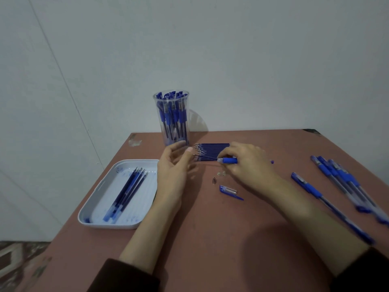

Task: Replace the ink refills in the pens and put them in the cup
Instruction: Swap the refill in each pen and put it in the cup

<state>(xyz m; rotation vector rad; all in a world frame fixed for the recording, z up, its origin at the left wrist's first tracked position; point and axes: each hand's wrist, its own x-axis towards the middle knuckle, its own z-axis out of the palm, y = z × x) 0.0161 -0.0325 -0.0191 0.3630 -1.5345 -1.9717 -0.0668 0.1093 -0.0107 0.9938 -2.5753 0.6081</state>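
1. The tray at the table's left edge holds spent refills.
2. The left hand, loose and empty, hovers beside the cup near the far edge and could topple it.
3. The right hand grips a pen barrel over the fresh refills; the loose metal tip may roll away.

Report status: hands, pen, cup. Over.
Left hand open beside the new refills. Right hand holds a pen barrel, its cap lying loose. Cup just behind, top open.
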